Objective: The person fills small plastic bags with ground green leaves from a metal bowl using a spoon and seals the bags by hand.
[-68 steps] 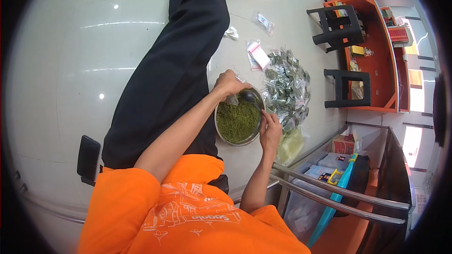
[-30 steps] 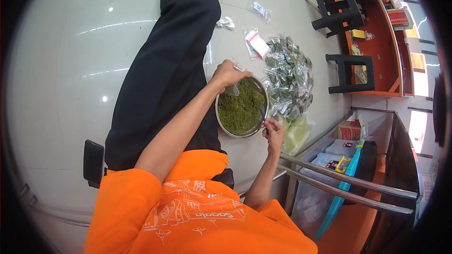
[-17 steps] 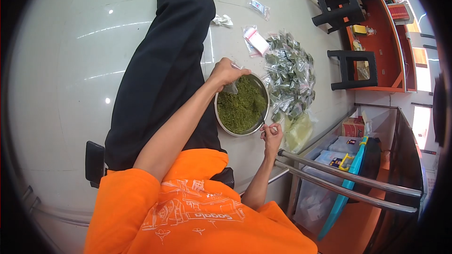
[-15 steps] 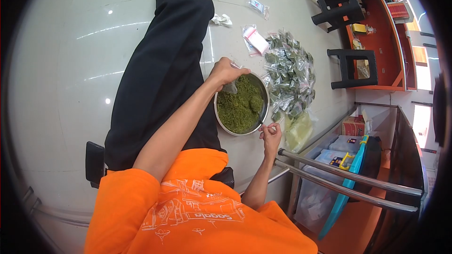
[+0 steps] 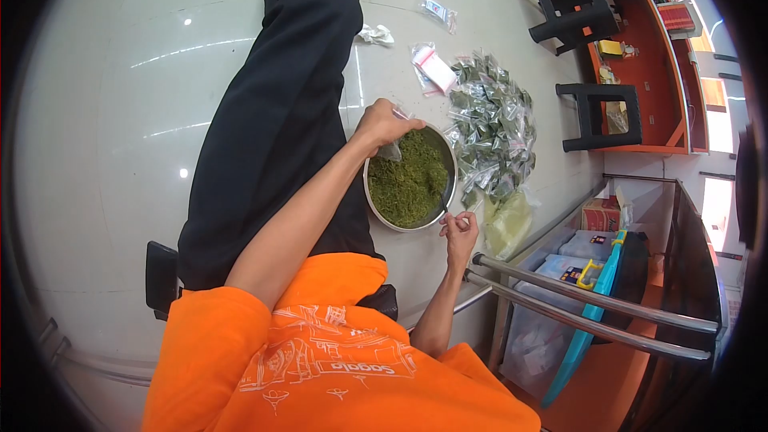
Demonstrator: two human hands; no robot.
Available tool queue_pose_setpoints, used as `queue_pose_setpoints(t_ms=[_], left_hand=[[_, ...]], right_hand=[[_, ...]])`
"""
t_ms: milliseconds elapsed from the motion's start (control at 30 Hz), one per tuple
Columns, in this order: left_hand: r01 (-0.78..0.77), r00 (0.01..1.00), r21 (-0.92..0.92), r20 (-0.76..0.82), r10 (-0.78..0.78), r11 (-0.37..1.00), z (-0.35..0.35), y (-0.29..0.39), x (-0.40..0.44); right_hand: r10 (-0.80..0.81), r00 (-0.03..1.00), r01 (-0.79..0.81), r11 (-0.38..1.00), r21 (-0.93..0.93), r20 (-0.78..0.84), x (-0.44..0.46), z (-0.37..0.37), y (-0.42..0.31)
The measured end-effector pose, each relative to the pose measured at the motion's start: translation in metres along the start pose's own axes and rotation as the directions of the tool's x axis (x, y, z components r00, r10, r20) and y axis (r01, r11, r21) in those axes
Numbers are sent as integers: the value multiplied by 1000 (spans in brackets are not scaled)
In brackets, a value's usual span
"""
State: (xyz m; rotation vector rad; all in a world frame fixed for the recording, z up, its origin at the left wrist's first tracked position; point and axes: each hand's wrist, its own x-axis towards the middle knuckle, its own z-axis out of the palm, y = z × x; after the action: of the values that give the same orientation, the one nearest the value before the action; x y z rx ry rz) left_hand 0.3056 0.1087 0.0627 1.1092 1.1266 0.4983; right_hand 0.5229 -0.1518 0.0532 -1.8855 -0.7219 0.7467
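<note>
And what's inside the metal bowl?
Green, shredded-looking material fills most of the bowl; a dark utensil dips in. The bowl's bottom and the utensil's far end are covered.

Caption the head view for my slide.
Left hand holding a clear plastic bag, right hand a slim black utensil, at a round metal bowl of green bits.

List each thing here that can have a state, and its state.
Bowl: uncovered, partly filled with green flakes.
Small clear bag: pinched in left hand; fill unclear.
Spoon: gripped in right hand, far end covered by flakes.
Small packets: filled, heaped.
Yellowish bag: slumped beside the packets.
White scrap: crumpled.
Black stools: both upright.
</note>
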Motion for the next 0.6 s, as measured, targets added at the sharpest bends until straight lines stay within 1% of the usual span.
queue_pose_setpoints(t_ms=[100, 167, 200, 233, 267, 300, 367, 400, 433, 467, 500, 567, 600], left_hand=[[-8, 1000, 44, 19, 8, 999, -6, 9, -11], [-127, 992, 195, 34, 123, 973, -7, 16, -19], [-130, 992, 194, 33, 125, 972, -6, 19, -23], [-288, 954, 282, -2, 300, 915, -5, 18, -27], [-428, 884, 371, -18, 467, 824, -3, 19, -30], [-431, 883, 372, -14, 469, 822, -1, 20, -32], [-592, 771, 515, 139, 621, 620, 5, 22, -34], [-597, 769, 512, 146, 622, 618, 8, 22, -35], [-655, 722, 524, 219, 656, 545, 11, 19, -36], [-708, 670, 528, 292, 682, 469, 15, 17, -37], [-712, 667, 525, 296, 684, 467, 19, 15, -38], [-758, 608, 539, 380, 697, 367, 22, 13, -41], [-757, 609, 541, 378, 698, 367, 23, 13, -42]], right_hand=[[-7, 1000, 7, 999, 39, 5, 0, 0, 2], [-20, 1000, 21, 999, -27, 17, 0, -2, -1], [-23, 1000, 24, 999, -27, 16, 1, -3, -3], [6, 1000, -6, 999, 49, 5, 0, -2, -8], [36, 999, -35, 992, 125, -5, -2, -2, -14], [36, 999, -34, 991, 128, -9, -3, -3, -21], [22, 1000, -23, 989, 146, 4, -5, -5, -46], [4, 1000, -5, 991, 134, 6, -5, -7, -53], [5, 1000, -5, 991, 134, -3, -6, -10, -62], [-36, 999, 32, 993, 115, 36, -7, -13, -72], [-79, 994, 71, 993, 99, 77, -7, -14, -81], [-107, 990, 98, 990, 100, 90, -8, -16, -94], [-118, 985, 112, 992, 60, 123, -8, -17, -99]])
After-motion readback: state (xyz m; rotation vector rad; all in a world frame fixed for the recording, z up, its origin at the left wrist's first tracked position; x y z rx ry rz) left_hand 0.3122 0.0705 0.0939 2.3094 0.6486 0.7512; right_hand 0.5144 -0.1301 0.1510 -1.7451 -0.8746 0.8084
